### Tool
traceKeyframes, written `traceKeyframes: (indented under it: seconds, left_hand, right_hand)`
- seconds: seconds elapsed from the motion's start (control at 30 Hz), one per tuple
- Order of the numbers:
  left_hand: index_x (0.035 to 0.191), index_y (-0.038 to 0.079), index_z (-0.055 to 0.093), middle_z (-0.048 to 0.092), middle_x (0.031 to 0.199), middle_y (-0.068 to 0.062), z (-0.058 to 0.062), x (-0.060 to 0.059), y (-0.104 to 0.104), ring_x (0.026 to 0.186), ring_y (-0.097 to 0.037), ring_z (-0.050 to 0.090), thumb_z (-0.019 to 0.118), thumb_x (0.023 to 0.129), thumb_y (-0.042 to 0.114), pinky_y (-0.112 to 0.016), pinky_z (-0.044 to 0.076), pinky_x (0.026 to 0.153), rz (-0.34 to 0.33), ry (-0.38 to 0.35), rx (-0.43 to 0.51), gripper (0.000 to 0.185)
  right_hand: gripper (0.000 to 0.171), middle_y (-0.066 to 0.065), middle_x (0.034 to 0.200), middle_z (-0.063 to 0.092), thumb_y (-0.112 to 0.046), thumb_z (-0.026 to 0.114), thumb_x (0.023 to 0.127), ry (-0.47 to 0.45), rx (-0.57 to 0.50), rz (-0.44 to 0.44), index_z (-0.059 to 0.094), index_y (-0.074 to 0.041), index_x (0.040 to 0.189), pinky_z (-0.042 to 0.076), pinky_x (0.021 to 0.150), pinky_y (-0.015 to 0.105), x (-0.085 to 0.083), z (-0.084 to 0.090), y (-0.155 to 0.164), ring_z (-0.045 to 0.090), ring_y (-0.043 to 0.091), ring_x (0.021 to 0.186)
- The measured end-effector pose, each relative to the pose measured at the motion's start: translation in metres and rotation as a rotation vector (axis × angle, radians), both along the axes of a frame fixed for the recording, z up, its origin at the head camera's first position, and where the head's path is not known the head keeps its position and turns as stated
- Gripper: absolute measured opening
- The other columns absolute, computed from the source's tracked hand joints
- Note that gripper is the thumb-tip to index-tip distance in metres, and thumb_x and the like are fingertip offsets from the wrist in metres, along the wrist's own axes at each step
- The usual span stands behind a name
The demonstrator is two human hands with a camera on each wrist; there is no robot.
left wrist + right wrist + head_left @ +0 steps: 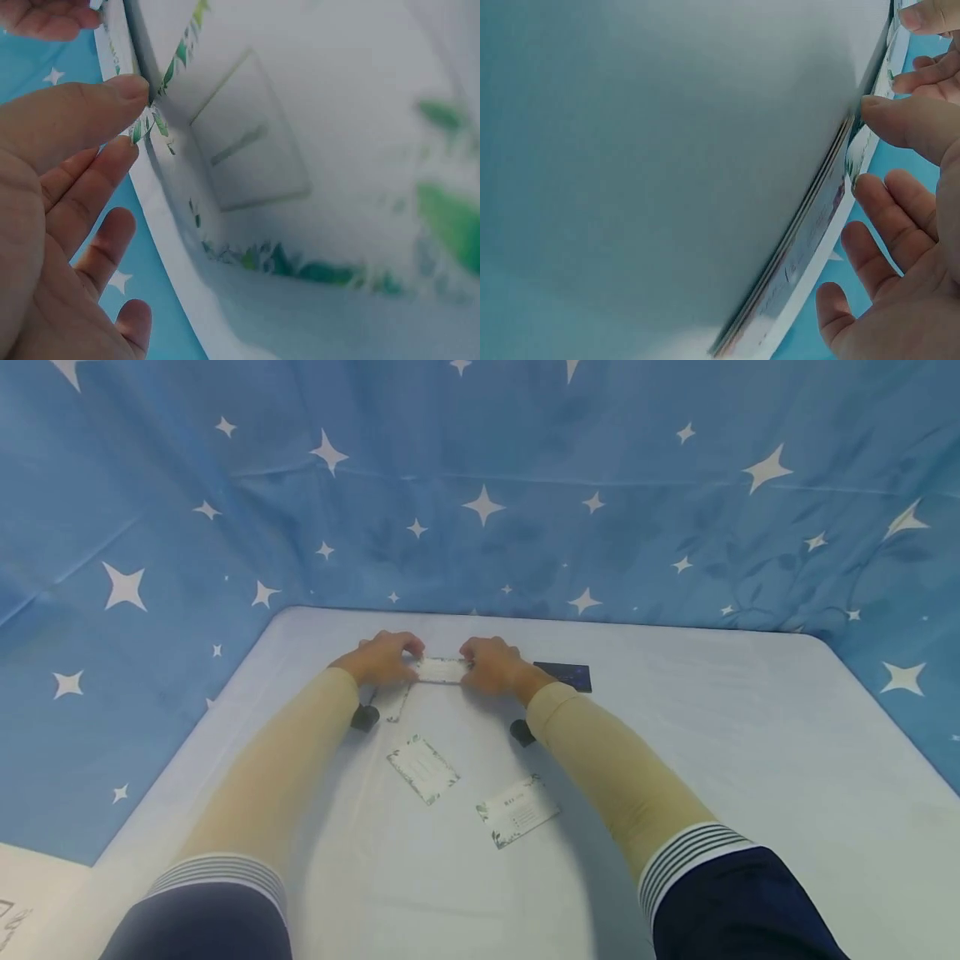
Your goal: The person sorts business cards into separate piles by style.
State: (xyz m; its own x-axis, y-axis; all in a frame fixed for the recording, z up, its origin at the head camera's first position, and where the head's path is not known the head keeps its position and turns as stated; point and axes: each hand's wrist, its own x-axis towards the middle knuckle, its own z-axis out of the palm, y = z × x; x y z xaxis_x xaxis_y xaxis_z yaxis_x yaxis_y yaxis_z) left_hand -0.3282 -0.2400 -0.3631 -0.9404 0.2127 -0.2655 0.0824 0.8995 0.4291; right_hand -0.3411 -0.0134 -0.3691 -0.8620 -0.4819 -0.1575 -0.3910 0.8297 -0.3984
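Note:
Near the table's far edge, a white card with a green leaf border (441,671) lies between both hands. My left hand (384,660) pinches its left end between thumb and forefinger; the other fingers spread loosely, as the left wrist view shows. At the opposite end, my right hand (495,667) holds the card with thumb and fingertips. Another leaf-bordered card (392,703) lies just below the left hand, partly covered by it. Close by the right hand is a dark blue card (572,677); the right wrist view shows a low stack of cards (791,255) there.
Two more leaf-printed white cards lie nearer to me, one at the middle (423,770) and one to its right (517,810). A white cloth covers the table (750,735). Behind it hangs a blue curtain with white stars (525,552).

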Motion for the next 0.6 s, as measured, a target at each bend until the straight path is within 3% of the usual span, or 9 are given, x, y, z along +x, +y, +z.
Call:
traceKeyframes:
  seconds: [0.6]
  left_hand:
    - [0.145,0.017,0.049,0.045,0.149,-0.011,0.006,0.005,0.001,0.136,-0.044,0.032,0.066,0.091,0.024,-0.066,0.020,0.108,0.024,-0.027,-0.033,0.057]
  right_hand:
    - [0.056,0.006,0.141,0.056,-0.028,0.064,0.094,-0.006,0.046,-0.037,0.050,-0.011,0.145,0.029,0.106,0.050,0.000,-0.003,-0.011,0.043,0.031,0.132]
